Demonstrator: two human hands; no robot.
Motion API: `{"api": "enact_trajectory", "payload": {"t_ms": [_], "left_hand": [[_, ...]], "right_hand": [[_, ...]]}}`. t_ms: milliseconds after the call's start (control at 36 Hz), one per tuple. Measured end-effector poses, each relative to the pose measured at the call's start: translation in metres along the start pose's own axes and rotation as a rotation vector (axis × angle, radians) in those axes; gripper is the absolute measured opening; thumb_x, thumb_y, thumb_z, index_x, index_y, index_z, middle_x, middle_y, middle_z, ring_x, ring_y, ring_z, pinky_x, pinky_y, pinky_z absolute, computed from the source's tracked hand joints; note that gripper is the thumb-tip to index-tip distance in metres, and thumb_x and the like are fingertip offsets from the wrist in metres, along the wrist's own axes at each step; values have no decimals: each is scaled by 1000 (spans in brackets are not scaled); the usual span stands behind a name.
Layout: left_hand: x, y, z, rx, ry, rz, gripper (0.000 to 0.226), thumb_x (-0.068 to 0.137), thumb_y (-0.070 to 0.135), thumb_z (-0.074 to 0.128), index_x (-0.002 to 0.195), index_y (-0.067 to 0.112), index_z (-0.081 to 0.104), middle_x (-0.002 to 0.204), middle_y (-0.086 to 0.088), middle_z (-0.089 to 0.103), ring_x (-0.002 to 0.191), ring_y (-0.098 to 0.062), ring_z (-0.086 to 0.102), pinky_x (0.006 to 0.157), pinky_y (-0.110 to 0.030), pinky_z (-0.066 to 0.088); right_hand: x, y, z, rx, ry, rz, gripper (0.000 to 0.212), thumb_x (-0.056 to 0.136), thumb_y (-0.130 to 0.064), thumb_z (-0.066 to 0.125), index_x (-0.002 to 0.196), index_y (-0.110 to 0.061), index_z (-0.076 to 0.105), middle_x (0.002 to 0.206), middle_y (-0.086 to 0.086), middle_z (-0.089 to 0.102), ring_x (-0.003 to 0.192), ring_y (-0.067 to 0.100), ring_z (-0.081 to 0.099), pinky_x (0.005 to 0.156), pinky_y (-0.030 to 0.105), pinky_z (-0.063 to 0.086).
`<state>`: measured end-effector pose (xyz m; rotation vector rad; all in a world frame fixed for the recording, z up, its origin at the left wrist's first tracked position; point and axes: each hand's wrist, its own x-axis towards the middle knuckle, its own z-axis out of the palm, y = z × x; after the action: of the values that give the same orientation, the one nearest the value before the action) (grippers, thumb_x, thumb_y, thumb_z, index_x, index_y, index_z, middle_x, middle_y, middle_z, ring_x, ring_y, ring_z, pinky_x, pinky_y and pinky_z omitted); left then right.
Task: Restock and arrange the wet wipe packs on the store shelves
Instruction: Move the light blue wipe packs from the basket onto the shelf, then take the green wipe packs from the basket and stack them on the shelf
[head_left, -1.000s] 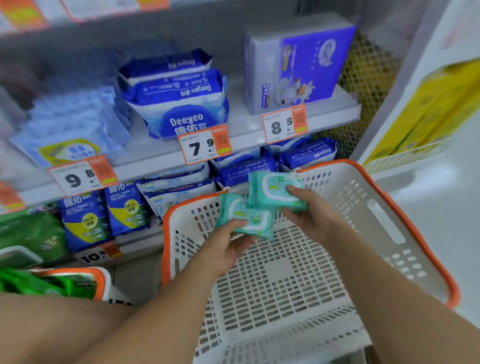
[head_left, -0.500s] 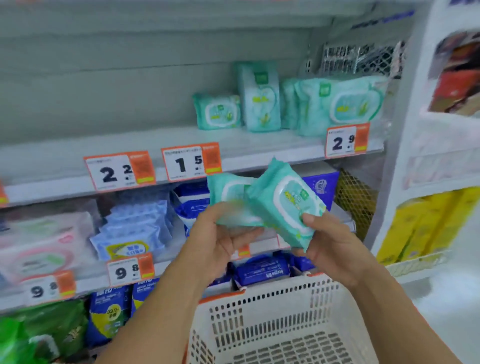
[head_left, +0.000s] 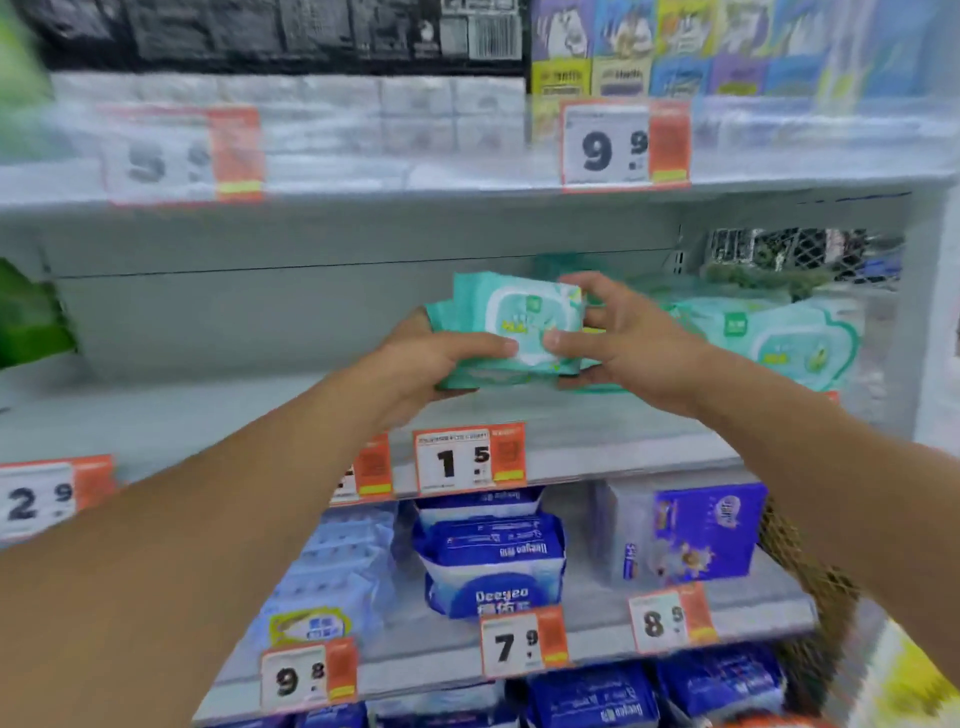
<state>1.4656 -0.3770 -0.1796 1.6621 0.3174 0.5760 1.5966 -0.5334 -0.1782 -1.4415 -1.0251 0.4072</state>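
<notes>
Small teal wet wipe packs (head_left: 519, 322) are stacked between both my hands, held just above the grey shelf (head_left: 260, 415) that carries the 1.5 price tag (head_left: 470, 460). My left hand (head_left: 436, 364) grips the stack from the left and below, thumb across the front. My right hand (head_left: 618, 338) grips its right end, fingers over the top. Larger teal wipe packs (head_left: 779, 343) stand on the same shelf to the right, partly hidden behind my right hand. The picture is blurred by motion.
Blue Deeyeo packs (head_left: 493, 561) and a purple box (head_left: 696, 535) fill the shelf below, with pale blue packs (head_left: 332, 582) to their left. The top shelf holds white and coloured packages above a 9.9 tag (head_left: 623, 145). Green packs (head_left: 26, 312) sit far left.
Both hands have lifted the teal packs from the basket up to the 1.5 shelf and brought them together into one stack. The view tilted up; the basket left the frame.
</notes>
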Motion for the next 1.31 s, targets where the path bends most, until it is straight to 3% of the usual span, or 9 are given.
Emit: {"api": "enact_trajectory", "payload": {"t_ms": [139,194,361,556,722,889,1056,1139,1306], "left_hand": [[48,-40,-7,176,-37,-8,69,60,-6,85,114,23,56,111,-6,71,100,-20,69,83,-34,59],[65,-53,-10,287,-55,-38,77,61,-1,87,121,25,47,116,-4,67,107,-19,65,90,-36,56],[95,-55,-12,706,-292,-160,38,93,44,63,125,26,55,119,8,62,109,-12,57,95,-26,47],[114,-58,-15,739,-329,-278,41,97,43,56,135,28,50,114,7,64,85,-7,58,72,-21,46],[107,-66,-1,705,-326,-334,64,95,56,51,151,32,31,144,7,49,125,-19,51,110,-40,40],[99,-56,-5,790,-298,-393,72,92,60,52,149,20,34,144,-8,49,124,-30,55,105,-43,44],[-8,-16,-29,897,201,334,22,88,34,65,78,13,68,79,-2,71,82,-23,68,77,-34,55],[-102,-34,-49,864,154,559,17,83,30,61,76,15,66,68,2,68,67,-19,64,65,-36,52],[-251,-87,-120,1000,-13,66,13,85,23,73,81,11,74,76,-4,73,70,-17,67,67,-30,51]], "right_hand": [[38,32,6,-584,74,-95,63,76,-11,85,128,-23,53,125,15,58,84,27,62,79,46,58],[49,39,8,-911,36,-174,80,74,-27,86,142,-18,46,138,13,53,111,28,58,99,37,45],[85,39,28,-1566,-207,-283,71,96,-30,62,155,-22,25,154,8,40,134,33,42,111,39,31],[102,30,24,-1520,-199,-168,72,95,-26,65,156,-31,27,145,6,54,130,33,47,99,31,38],[91,23,18,-1577,-149,-108,74,92,-15,68,153,-35,32,142,4,54,130,28,48,93,33,43],[72,27,24,-1608,-117,-80,74,89,2,51,153,-26,27,147,9,46,126,33,53,94,42,50],[-6,0,45,-1240,231,-362,40,89,-17,60,129,-12,56,122,14,62,108,36,60,89,48,51],[-65,-9,95,-1017,-25,-386,12,86,-22,64,92,-15,73,82,2,70,81,27,68,74,32,49],[-121,2,231,-1225,-885,-150,14,89,-25,67,101,-19,72,93,1,70,85,20,61,77,30,45]]}}
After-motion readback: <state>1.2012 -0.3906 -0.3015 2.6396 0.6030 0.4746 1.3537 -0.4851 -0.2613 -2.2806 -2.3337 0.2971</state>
